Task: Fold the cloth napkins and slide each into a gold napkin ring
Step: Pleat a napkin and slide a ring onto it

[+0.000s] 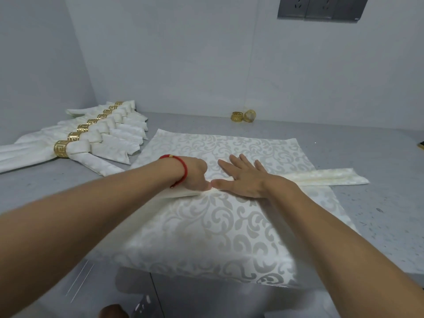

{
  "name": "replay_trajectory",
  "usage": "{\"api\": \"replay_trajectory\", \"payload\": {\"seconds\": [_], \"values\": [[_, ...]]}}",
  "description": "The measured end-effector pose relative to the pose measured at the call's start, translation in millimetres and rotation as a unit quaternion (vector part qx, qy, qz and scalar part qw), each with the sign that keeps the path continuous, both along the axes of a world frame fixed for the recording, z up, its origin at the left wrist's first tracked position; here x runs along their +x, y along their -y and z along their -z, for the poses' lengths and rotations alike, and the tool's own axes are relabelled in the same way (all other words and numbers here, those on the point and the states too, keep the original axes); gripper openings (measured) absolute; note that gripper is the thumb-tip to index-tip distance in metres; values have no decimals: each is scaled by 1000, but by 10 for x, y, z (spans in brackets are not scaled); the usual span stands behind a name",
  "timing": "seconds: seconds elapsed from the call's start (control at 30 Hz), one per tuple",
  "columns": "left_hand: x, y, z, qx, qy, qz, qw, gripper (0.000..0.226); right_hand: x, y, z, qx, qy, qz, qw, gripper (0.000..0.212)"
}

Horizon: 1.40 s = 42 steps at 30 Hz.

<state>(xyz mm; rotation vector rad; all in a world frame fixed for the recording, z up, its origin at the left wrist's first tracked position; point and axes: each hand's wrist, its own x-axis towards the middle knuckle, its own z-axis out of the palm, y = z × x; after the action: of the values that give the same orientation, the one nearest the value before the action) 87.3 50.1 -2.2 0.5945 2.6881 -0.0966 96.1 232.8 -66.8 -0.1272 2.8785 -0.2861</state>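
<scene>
On the grey counter (378,203), seen from the head camera, a stack of cream damask napkins (229,226) lies spread flat, its near edge hanging over the counter's front. Across the stack lies a folded napkin strip (325,176), its right end reaching past the stack's side. Both forearms stretch forward over the cloth. The right hand (243,177) lies palm down on the strip, fingers straight and spread, pressing it flat. The left hand (196,174), with a red cord bracelet (181,171) at the wrist, is curled with the thumb touching the right thumb; it seems to pinch the strip's folded end, though its fingertips are hidden beneath the hand. To the left, finished napkins in gold rings (75,136) lie overlapping in a row that runs toward the wall corner. Two loose gold napkin rings (243,116) sit together by the back wall, well apart from the hands.
</scene>
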Motion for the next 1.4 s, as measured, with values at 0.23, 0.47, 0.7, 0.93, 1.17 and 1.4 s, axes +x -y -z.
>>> {"api": "replay_trajectory", "payload": {"seconds": [0.23, 0.47, 0.7, 0.93, 1.17, 1.4], "values": [[-50, -194, -290, -16, 100, 29, 994, 34, -26, -14, 40, -6, -9, 5, 1000, 102], [-203, 27, -291, 177, 270, 27, 946, 24, -12, -12, 42, 4, -16, 3, 1000, 92], [-253, 159, 16, 279, 117, 71, 950, 9, -114, 37, -101, -9, -10, 31, 999, 35], [-314, 76, 265, 277, 70, 37, 957, 28, 69, -675, -481, -294, 3, 28, 955, 25], [-320, 27, 196, 218, 28, 86, 972, 15, 176, -955, -863, -146, 134, 0, 980, 26], [-380, 85, 82, 172, 17, 92, 981, 13, 76, -783, -827, -107, 121, 15, 987, 31]]}}
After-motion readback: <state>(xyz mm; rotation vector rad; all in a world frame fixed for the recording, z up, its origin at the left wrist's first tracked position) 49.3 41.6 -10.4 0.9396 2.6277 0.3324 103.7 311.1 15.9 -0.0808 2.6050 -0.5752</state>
